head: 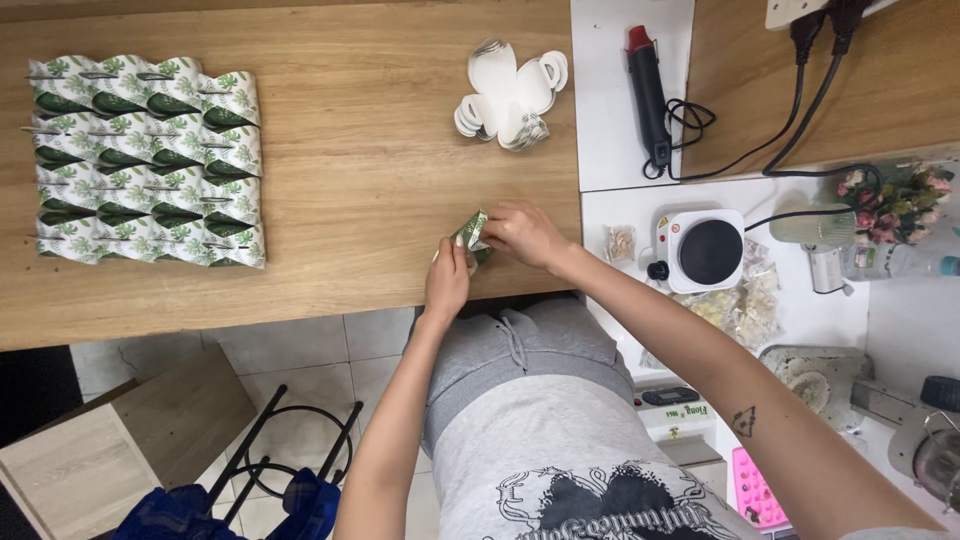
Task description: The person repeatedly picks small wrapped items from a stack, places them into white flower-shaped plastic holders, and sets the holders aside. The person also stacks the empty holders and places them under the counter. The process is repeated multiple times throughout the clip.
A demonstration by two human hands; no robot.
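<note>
Both my hands work on one small green leaf-patterned paper box [471, 234] at the near edge of the wooden table [360, 170]. My left hand [447, 280] pinches its lower left side. My right hand [523, 233] grips its right side from above. Much of the box is hidden by my fingers. A stack of flat white cut-out box blanks [509, 94] lies farther back on the table. At the far left, several folded boxes of the same leaf pattern [148, 160] lie in tidy rows.
A black and red heat gun [648, 92] lies on a white surface to the right. A small white hot plate [699, 249], clear bags [745, 300], dried flowers [893, 203] and black cables [800, 100] crowd the right side. A wooden stool [120, 440] stands below left.
</note>
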